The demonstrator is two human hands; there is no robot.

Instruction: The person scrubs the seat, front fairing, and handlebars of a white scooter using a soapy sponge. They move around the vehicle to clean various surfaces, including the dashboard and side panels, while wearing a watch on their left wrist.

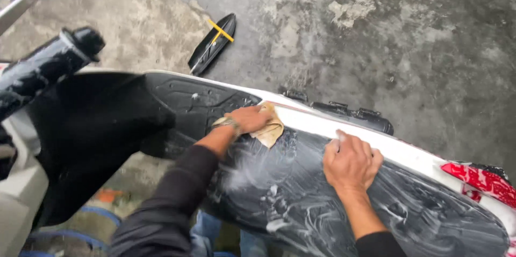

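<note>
Hands (352,160) and cloth (270,128) on soapy seat (301,192)

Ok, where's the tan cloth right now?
In the head view, the tan cloth sits just left of centre under the left hand, pressed on the front end of the soapy black seat, beside the white side panel.

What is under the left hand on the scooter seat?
A tan cloth lies pressed under the left hand on the soapy black scooter seat. The hand covers part of the cloth.

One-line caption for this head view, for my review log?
Left hand presses a tan cloth on a soapy black scooter seat; right hand rests flat on it.
</note>
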